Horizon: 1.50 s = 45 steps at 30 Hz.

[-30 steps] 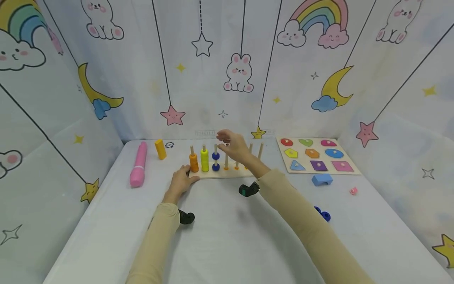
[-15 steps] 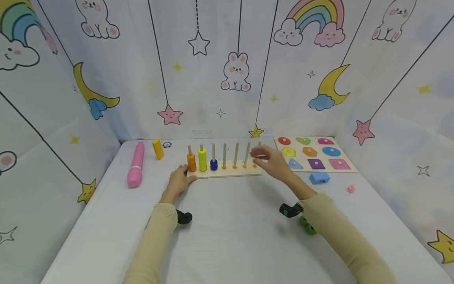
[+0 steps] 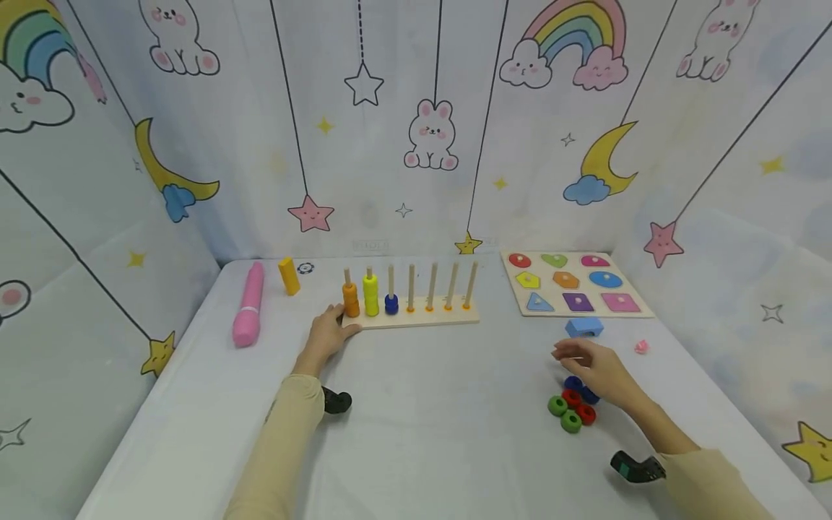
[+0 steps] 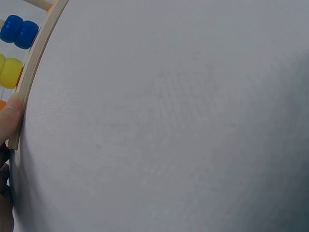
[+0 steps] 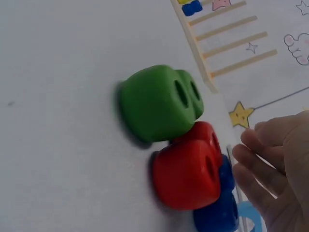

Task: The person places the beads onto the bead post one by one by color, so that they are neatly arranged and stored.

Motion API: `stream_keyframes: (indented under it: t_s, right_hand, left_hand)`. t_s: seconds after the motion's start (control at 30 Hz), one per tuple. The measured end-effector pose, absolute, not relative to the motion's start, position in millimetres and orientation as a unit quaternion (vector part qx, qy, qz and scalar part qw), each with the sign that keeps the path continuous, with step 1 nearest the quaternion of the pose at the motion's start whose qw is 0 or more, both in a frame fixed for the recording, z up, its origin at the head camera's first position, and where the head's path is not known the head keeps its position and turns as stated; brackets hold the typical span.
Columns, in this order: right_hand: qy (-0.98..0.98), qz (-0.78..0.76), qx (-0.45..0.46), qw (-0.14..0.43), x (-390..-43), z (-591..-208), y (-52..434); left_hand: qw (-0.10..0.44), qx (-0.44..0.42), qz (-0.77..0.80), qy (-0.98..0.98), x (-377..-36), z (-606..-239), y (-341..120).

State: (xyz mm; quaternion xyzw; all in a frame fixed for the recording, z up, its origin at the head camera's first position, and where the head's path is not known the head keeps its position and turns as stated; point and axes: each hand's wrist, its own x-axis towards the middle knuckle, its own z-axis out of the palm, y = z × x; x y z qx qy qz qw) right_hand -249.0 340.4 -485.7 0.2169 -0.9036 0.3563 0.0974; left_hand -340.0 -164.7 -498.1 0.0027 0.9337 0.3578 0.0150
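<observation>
- My right hand (image 3: 594, 366) hovers over the loose beads (image 3: 572, 404) on the worktop (image 3: 429, 419), fingers (image 5: 260, 164) relaxed and holding nothing.
- My left hand (image 3: 328, 334) rests at the peg board (image 3: 416, 318), its fingers straight against the board's left end.
- Orange, yellow and blue beads sit on the first three pegs.

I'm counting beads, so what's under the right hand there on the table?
Under the right hand lie blue beads, partly covered by its fingers; how many is hidden. Beside them, uncovered, sit two red beads and two green beads.
</observation>
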Motion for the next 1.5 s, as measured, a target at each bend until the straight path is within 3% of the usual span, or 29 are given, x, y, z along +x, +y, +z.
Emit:
stream_keyframes:
  t_s: [0.53,0.73,0.93,1.07,1.5]
  right_hand:
    - [-0.925,0.281,0.237,0.102,-223,-500,358]
    - [-0.927,0.286,0.218,0.105,-232,-499,352]
    - [-0.920,0.303,0.206,0.143,-248,-496,342]
    - [-0.903,0.320,0.232,0.170,-258,-488,327]
    - [-0.853,0.393,0.294,0.175,-290,-453,244]
  left_hand:
    - [0.021,0.002,0.356,0.934,-342,-500,-167]
    - [0.023,-0.004,0.360,0.933,-340,-498,-166]
    - [0.024,-0.004,0.362,0.932,-339,-498,-165]
    - [0.025,-0.005,0.361,0.932,-339,-496,-165]
    - [0.021,0.000,0.360,0.933,-340,-500,-167]
